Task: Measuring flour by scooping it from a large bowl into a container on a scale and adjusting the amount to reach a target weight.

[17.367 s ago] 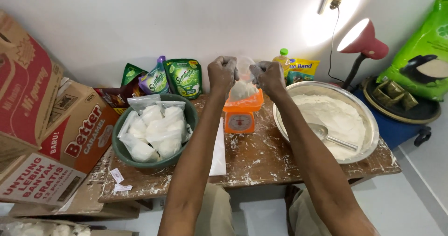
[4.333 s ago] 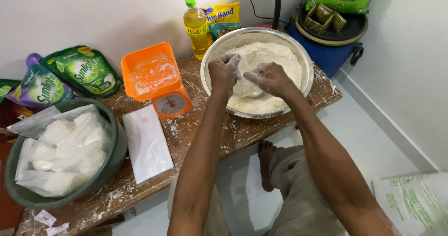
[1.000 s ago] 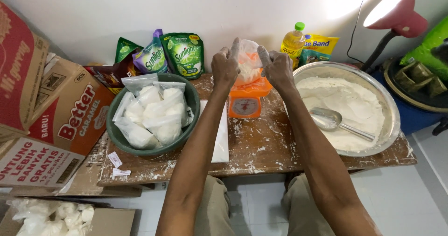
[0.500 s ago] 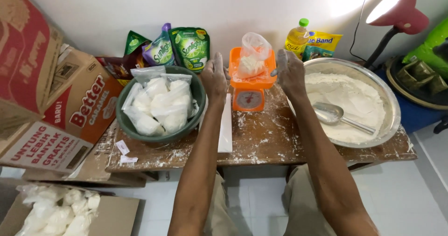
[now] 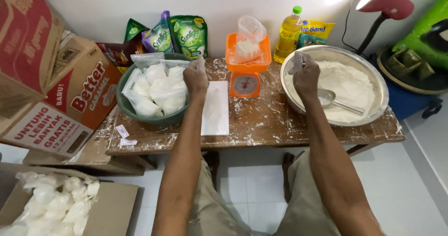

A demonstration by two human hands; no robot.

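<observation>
A: Hands first. Our left hand (image 5: 196,77) sits at the 3 o'clock rim of the green basin (image 5: 125,106), loosely curled, fingers pointing away, holding nothing we can see.

B: Touching the basin?

A: Over the rim, just beside the packed bags (image 5: 158,89) in it. Contact we cannot tell.

B: Right hand (image 5: 305,72)?

A: Over the 9 o'clock edge of the metal bowl (image 5: 380,84), fingers bunched together and dusted white. Whether they pinch anything we cannot tell.

B: The scoop (image 5: 326,98)?

A: Lies in the flour (image 5: 347,84), just at 5 o'clock of the right hand, handle running toward 4 o'clock. Not gripped.

B: And the bag we are filling?

A: The clear bag (image 5: 247,42) with flour stands on the orange scale (image 5: 246,72), between both hands, at 12 o'clock of the table (image 5: 261,124). Neither hand touches it.

B: Anything else near?

A: Flat stack of empty bags (image 5: 215,107) at 5 o'clock of the left hand. Oil bottle (image 5: 287,30) at 1 o'clock of the scale. Green pouches (image 5: 189,35) against the wall at 11 o'clock. Cardboard boxes (image 5: 70,96) at 9 o'clock. Floor box of filled bags (image 5: 60,198) at 7 o'clock.
</observation>
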